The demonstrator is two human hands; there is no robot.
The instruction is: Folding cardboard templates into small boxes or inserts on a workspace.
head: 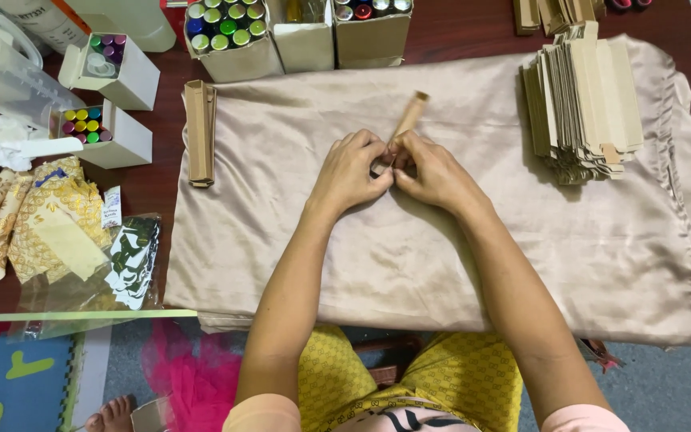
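Observation:
My left hand [351, 170] and my right hand [433, 171] meet over the middle of a beige cloth [441, 256] spread on the table. Together they pinch the near end of a narrow brown cardboard box [409, 117], which points away toward the upper right. Fingers of both hands hide the box's near end. A tall stack of flat, unfolded brown cardboard boxes [581, 104] lies on the cloth to the right. Some folded narrow brown boxes [199, 132] lie at the cloth's left edge.
White open cartons with small coloured-cap bottles [225, 28] stand along the back and left [85, 126]. Clear plastic jugs [1, 72], yellow patterned pouches [37, 224] and a plastic bag of dark labels [129, 260] sit at the left. A bare foot [109, 414] shows on the floor.

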